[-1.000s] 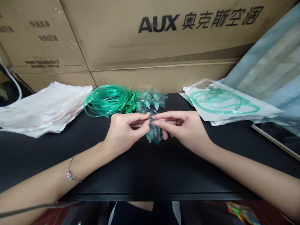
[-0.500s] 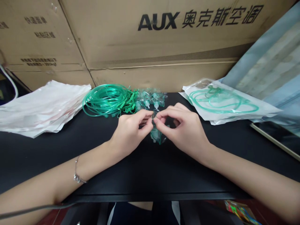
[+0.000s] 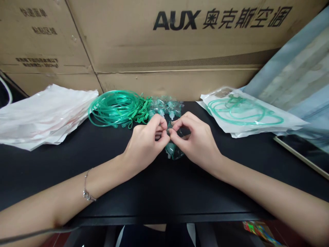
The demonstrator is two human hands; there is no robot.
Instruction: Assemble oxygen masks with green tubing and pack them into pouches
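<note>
Between my hands is a clear green oxygen mask [image 3: 175, 151], its lower part showing beneath my fingers above the black table. My right hand [image 3: 196, 140] is closed in a pinch on the mask's upper edge. My left hand [image 3: 146, 144] is closed too, thumb and forefinger pinched at the same edge; the small part between the fingertips is mostly hidden. Behind my hands lie several more clear masks [image 3: 168, 105]. To their left are bunched green elastic straps [image 3: 142, 111] and a coil of green tubing [image 3: 113, 106].
White paper-and-film packets [image 3: 46, 113] are stacked at left. Bagged green tubing [image 3: 244, 109] lies on more packets at right, near a phone [image 3: 303, 154] and a pale curtain [image 3: 303, 68]. A large cardboard box [image 3: 164, 48] stands behind the black table [image 3: 159, 192].
My left fingers have shifted slightly and the left forefinger is now raised and more bent. The mask has turned a little, showing more of its clear body below my right fingers.
</note>
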